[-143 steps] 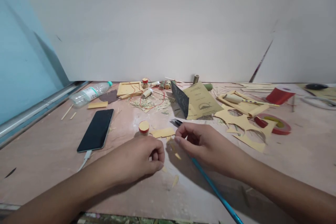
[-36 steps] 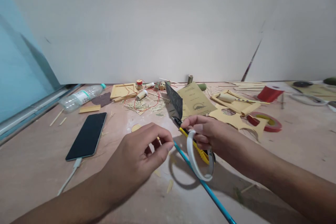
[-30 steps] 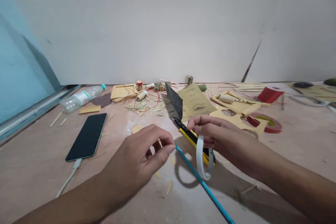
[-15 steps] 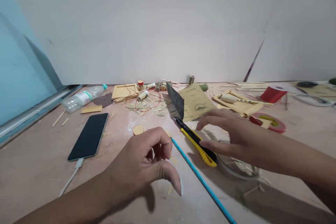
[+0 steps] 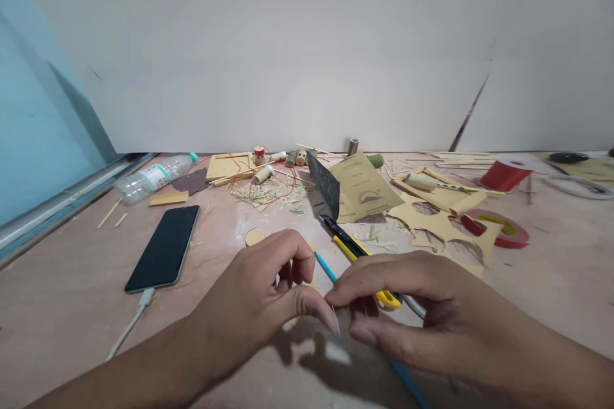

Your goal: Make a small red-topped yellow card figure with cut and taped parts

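Note:
My left hand (image 5: 261, 297) is curled, thumb pointing right, with a small pale strip of tape (image 5: 335, 327) stuck to the thumb tip. My right hand (image 5: 417, 316) has come in from the right. Its index finger touches that thumb tip and its thumb sits just below, pinching at the strip. A yellow and black utility knife (image 5: 352, 246) lies just beyond my fingers. A thin blue stick (image 5: 324, 265) runs under both hands. A white tape roll (image 5: 416, 307) lies mostly hidden behind my right hand.
A black phone (image 5: 165, 248) on a cable lies at the left, with a plastic bottle (image 5: 153, 176) beyond it. Sandpaper (image 5: 357, 188), cut yellow sheets (image 5: 444, 220), red tape rolls (image 5: 503, 233), bamboo bits and shavings (image 5: 268, 192) litter the back of the board.
My right hand let go of the white tape roll, which now lies on the board, and moved left to my left thumb. The left hand kept the tape strip on its thumb.

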`<state>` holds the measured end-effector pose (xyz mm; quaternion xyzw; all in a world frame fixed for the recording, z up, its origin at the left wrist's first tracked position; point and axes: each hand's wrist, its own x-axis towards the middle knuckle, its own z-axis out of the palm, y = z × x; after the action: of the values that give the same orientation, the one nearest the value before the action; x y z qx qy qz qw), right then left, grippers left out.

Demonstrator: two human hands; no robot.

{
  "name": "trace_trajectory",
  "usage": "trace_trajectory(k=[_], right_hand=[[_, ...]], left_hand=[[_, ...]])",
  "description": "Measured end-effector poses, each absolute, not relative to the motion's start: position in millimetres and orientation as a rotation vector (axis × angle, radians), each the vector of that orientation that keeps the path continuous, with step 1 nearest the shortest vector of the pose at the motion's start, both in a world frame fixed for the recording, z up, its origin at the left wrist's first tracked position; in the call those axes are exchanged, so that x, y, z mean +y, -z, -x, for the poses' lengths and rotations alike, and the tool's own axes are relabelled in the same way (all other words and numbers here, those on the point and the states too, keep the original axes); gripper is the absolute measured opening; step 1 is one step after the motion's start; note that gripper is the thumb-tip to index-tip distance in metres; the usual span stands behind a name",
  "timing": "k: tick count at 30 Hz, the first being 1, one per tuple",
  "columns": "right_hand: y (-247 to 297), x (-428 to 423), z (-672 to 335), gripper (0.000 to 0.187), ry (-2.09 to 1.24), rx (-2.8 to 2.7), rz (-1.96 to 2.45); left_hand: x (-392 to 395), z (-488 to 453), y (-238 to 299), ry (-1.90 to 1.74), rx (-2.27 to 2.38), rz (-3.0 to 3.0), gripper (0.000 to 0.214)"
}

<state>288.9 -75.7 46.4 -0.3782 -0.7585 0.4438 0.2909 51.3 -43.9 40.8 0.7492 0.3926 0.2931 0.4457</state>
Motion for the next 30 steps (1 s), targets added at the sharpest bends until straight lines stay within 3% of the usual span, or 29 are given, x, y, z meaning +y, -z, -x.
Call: trace_trajectory(k=[4, 13, 20, 30], right_hand=[[-43.4, -75.4, -288.0, 0.006, -1.185, -1.975, 1.078], [-44.3, -64.5, -294.4, 0.012, -1.045, -1.797, 1.205], [-37.0, -49.8, -304.7, 0.030, -1.026, -1.625, 1.288], [-37.1, -58.9, -296.4, 0.015, -0.908, -1.833, 1.226]], left_hand=[[-44.5, -51.8, -39.1, -0.741, 0.977, -1.880, 0.027], [-40.5, -47.9, -38.2, -0.717, 1.060, -2.075, 0.014], [-36.9, -47.4, -36.3, -0.119, 0.713, -2.323, 0.011], [-45.2, -49.2, -33.9, -0.030, 0.835, -2.131, 0.017]])
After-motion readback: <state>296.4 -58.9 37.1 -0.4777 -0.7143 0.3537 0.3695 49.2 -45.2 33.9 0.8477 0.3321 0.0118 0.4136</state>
